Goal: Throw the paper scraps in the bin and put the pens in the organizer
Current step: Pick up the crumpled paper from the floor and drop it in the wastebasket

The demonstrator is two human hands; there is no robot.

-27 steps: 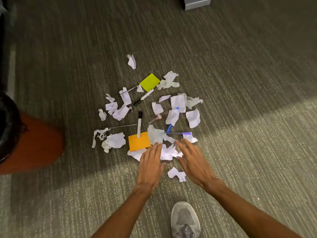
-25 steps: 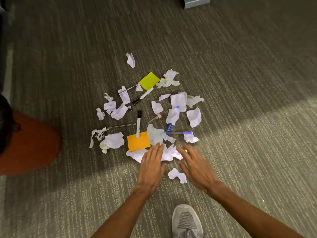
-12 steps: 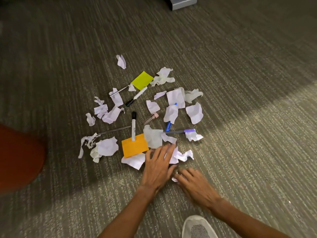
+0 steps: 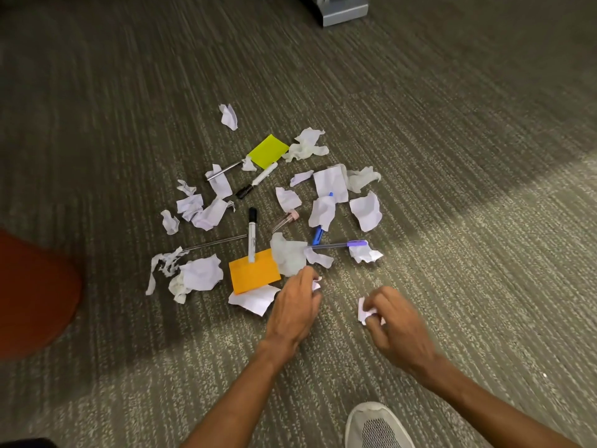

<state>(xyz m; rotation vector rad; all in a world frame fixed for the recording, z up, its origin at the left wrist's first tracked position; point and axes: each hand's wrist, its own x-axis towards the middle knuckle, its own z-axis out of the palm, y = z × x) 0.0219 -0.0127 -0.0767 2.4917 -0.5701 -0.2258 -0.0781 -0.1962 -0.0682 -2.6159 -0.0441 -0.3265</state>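
Note:
Several white paper scraps (image 4: 365,211) lie scattered on the carpet among several pens. A black-capped marker (image 4: 251,236) rests partly on an orange sticky note (image 4: 254,274). A purple pen (image 4: 339,245) and a blue pen (image 4: 318,235) lie to the right of it, and a yellow-green note (image 4: 268,151) lies farther back. My left hand (image 4: 295,307) is closed around a white scrap (image 4: 316,285) at the near edge of the pile. My right hand (image 4: 395,328) pinches another white scrap (image 4: 364,310) just above the carpet.
A red-orange rounded object (image 4: 32,295) sits at the left edge. A grey metal base (image 4: 344,12) stands at the top. My white shoe (image 4: 374,426) is at the bottom edge. Grey striped carpet (image 4: 468,221) surrounds the pile.
Both hands went from flat and spread over the near scraps to closed, each with a white scrap in it. The right hand has drawn back to the right.

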